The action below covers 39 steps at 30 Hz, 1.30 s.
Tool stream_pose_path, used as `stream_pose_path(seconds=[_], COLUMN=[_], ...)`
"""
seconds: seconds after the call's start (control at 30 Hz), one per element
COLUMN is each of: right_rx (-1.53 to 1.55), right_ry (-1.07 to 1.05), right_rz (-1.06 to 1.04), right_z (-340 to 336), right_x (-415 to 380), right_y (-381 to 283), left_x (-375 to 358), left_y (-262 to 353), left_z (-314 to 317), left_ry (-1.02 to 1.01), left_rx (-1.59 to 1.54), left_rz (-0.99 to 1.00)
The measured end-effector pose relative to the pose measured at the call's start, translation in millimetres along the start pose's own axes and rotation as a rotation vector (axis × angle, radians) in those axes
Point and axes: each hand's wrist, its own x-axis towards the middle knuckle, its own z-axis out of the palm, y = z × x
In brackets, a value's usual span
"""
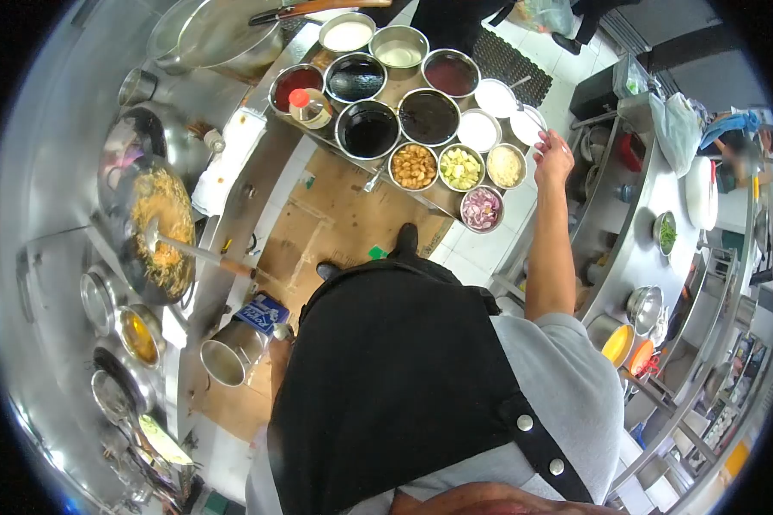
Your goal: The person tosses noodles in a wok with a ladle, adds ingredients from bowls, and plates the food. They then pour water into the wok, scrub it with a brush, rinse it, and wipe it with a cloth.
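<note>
My right hand (pixel 554 160) reaches out to the white bowl (pixel 526 123) at the right end of the ingredient table. Its fingers are pinched on a thin spoon handle over that bowl. Low at my side, my left hand (pixel 280 345) is partly hidden by the apron. It is closed around something small and greyish that I cannot make out, near a blue packet (pixel 264 312) and a metal pot (pixel 223 362). Close to the right hand stand bowls of minced garlic (pixel 506 166), chopped green pieces (pixel 461 167) and sliced red onion (pixel 482 209).
On the left, a wok (pixel 161 232) of noodle-like food with a ladle (pixel 199 252) sits on the stove. Dark sauces (pixel 368 130) and a red-capped bottle (pixel 310 108) share the table. A steel counter (pixel 636 232) runs along the right. Another person's foot (pixel 567 43) shows at the top.
</note>
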Motion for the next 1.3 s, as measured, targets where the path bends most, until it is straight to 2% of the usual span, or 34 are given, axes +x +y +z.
stream_pose_path(seconds=[0.1,0.23,0.27,0.3,0.33,0.4,0.43,0.47,0.53,0.57,0.63,0.7,0.83,0.9,0.93,1.03,1.07,1.1,1.17,1.2,1.3], right_rx=[0.069,0.17,0.165,0.156,0.136,0.087,0.098,0.068,0.008,0.004,0.003,0.027,0.061,0.084,0.098,0.066,0.069,0.049,0.011,0.007,-0.095], right_ry=[-0.038,-0.143,-0.205,-0.292,-0.352,-0.516,-0.606,-0.695,-0.811,-0.98,-1.013,-1.096,-1.228,-1.316,-1.362,-1.39,-1.407,-1.422,-1.439,-1.443,-1.467], right_rz=[0.051,0.162,0.164,0.176,0.175,0.15,0.159,0.178,0.191,0.186,0.224,0.245,0.22,0.256,0.274,0.272,0.286,0.268,0.231,0.21,0.13], right_z=[2,29,44,60,87,147,182,222,296,330,397,448,523,543,551,564,563,562,555,548,524], right_x=[-14,-56,-74,-88,-112,-168,-196,-233,-315,-341,-409,-458,-519,-548,-563,-603,-614,-620,-627,-629,-618], right_y=[1,-4,-6,-5,-5,1,3,1,7,15,27,39,67,73,77,93,97,102,111,111,114], left_x=[6,-2,-9,-18,-8,-11,-19,-24,-15,-11,-16,-52,-70,-87,-98,-114,-116,-112,-112,-117,-129], left_y=[-18,7,10,17,-11,-51,-51,-62,-116,-144,-186,-175,-212,-206,-198,-192,-196,-219,-236,-224,-206], left_z=[14,-4,-24,-29,-10,0,-9,-12,3,15,34,-7,-8,-20,-20,-3,13,51,96,95,107], left_ry=[-0.049,-0.079,-0.074,-0.028,0.026,0.108,0.12,0.112,0.085,0.061,0.187,0.198,0.256,0.282,0.331,0.313,0.287,0.263,0.121,0.119,0.182], left_rx=[-0.15,-0.479,-0.104,-0.36,-0.455,-0.445,-0.351,-0.565,-0.206,-0.019,-0.699,-0.911,-0.704,-0.717,-0.851,-0.823,-0.642,-0.62,-0.074,-0.301,-0.359], left_rz=[-0.026,-0.145,0.057,-0.092,-0.012,-0.038,-0.14,-0.226,-0.111,-0.05,-0.466,-0.561,-0.686,-0.718,-0.715,-0.75,-0.785,-0.733,-0.414,-0.587,-0.549])
